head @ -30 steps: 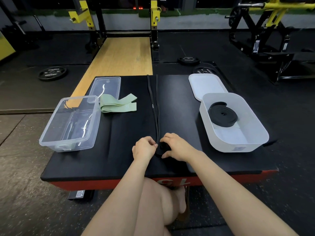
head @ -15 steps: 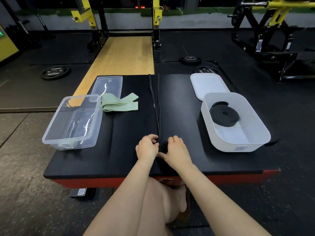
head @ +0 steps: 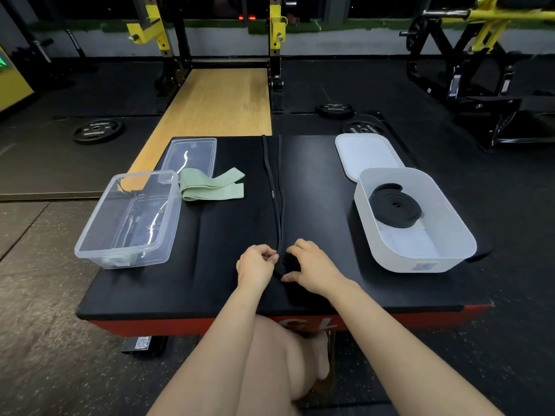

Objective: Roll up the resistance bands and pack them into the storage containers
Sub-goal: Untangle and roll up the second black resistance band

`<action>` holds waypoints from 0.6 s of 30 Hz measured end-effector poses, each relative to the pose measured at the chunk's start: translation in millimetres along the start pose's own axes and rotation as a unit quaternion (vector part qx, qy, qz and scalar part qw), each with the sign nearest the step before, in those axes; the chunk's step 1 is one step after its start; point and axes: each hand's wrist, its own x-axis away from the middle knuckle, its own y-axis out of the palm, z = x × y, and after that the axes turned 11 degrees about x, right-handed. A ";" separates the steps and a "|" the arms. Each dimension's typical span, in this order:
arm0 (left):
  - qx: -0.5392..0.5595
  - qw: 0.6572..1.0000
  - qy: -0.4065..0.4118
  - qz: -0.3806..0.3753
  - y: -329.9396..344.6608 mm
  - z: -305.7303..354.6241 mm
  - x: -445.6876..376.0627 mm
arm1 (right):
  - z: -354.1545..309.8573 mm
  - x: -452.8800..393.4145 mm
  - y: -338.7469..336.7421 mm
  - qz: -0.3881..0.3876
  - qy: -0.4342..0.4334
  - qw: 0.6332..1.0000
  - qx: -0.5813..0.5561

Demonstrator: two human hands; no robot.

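We look down on the black tabletop (head: pixel 210 280), where little has shifted over the last second: the containers and bands lie where they lay, and only the small coil between our hands has changed. The white container (head: pixel 450 256) stands at the right with one rolled black band (head: pixel 393 210) already packed inside, its white lid (head: pixel 366 154) just behind it. The clear container (head: pixel 90 250) at the left holds no rolled band that we can make out, its clear lid (head: pixel 195 151) lies behind it, and the green band (head: pixel 210 187) waits folded beside it. The long black band (head: pixel 277 187) runs straight away from us down the middle. At its near end the coil (head: pixel 289 261) looks slightly fuller than a second ago, so the rolling is under way but barely begun. Our left hand (head: pixel 255 267) pinches the strap just beside the coil with curled fingers (head: pixel 270 256). Our right hand (head: pixel 312 268) curls its fingers and thumb round the coil. Most of the band remains to wind, and the green one after it.
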 end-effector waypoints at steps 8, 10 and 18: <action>-0.038 0.999 -0.009 -0.003 -2.2 -1.8 -4.1 | 8.3 -10.0 -14.2 -0.067 -0.065 0.995 0.032; -0.038 0.999 -0.022 -0.007 -2.0 -0.9 -4.9 | 10.7 -11.4 -17.3 -0.075 -0.079 0.993 0.036; -0.097 0.995 -0.028 0.013 2.7 2.6 -7.9 | 8.2 -1.5 -4.7 -0.042 -0.030 0.999 0.004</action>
